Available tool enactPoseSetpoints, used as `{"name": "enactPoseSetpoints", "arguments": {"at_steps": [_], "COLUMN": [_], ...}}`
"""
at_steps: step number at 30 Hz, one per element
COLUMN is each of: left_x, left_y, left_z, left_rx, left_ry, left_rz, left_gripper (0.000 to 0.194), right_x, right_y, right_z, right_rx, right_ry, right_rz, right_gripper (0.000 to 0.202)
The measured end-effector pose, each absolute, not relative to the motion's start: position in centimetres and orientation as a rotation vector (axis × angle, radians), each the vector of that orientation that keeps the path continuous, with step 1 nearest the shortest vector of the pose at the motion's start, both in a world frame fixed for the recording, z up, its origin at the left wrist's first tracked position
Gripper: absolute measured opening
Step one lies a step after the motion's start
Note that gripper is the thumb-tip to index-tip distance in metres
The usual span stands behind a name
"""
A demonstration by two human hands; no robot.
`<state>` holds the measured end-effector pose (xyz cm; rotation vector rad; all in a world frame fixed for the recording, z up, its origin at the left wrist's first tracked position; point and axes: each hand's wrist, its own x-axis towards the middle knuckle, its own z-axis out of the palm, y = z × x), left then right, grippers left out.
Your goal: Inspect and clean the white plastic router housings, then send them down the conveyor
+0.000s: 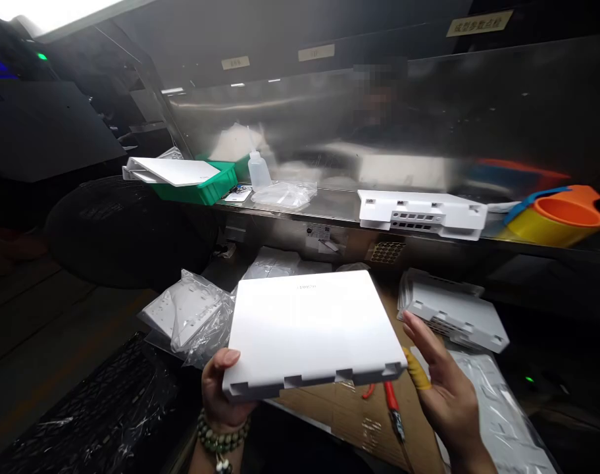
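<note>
A white plastic housing cover [310, 329] with small dark lettering near its far edge is held up at the middle of the view, its notched edge toward me. My left hand [225, 388] grips its near left corner, thumb on top and the other fingers hidden beneath. By the right edge, my right hand [445, 382] is open with its fingers stretched out. Its thumb wears a yellow finger cover [417, 370] and is close to the cover's near right corner; I cannot tell whether they touch. Below lies a red-handled tool [393, 401] on brown cardboard [339, 411].
Bagged white parts [186, 313] lie at left, and stacked white housings [452, 313] at right. On the shelf are a green bin [201, 191], a squeeze bottle [259, 171], another white housing [423, 214], and orange and yellow tape rolls [556, 217]. A black crate [93, 408] stands lower left.
</note>
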<state>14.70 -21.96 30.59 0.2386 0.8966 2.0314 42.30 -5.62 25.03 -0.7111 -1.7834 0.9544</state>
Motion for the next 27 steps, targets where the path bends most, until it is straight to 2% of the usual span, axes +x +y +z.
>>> {"name": "enactPoseSetpoints", "arguments": {"at_steps": [4, 8, 16, 21, 27], "left_x": [15.0, 15.4, 15.6, 13.8, 12.3], "left_y": [-21.9, -21.2, -21.4, -22.6, -21.5], "left_z": [30.5, 31.6, 30.8, 29.0, 29.6], "left_rx": [0.240, 0.375, 0.434, 0.241, 0.358], "left_ry": [0.962, 0.889, 0.828, 1.138, 1.507], "left_rz": [2.043, 1.957, 1.886, 1.949, 1.790], "left_gripper": [0.053, 0.072, 0.061, 0.037, 0.047], "right_x": [42.3, 42.4, 42.6, 42.5, 43.1], "right_y": [-6.7, -7.7, -8.2, -8.5, -7.5], "right_z": [25.5, 26.2, 27.0, 27.0, 25.7], "right_rx": [-0.776, -0.793, -0.840, -0.781, -0.704], "right_ry": [-1.620, -1.628, -1.574, -1.549, -1.798], "right_rz": [1.410, 1.398, 1.439, 1.550, 1.369], "right_gripper": [0.043, 0.041, 0.041, 0.040, 0.041]}}
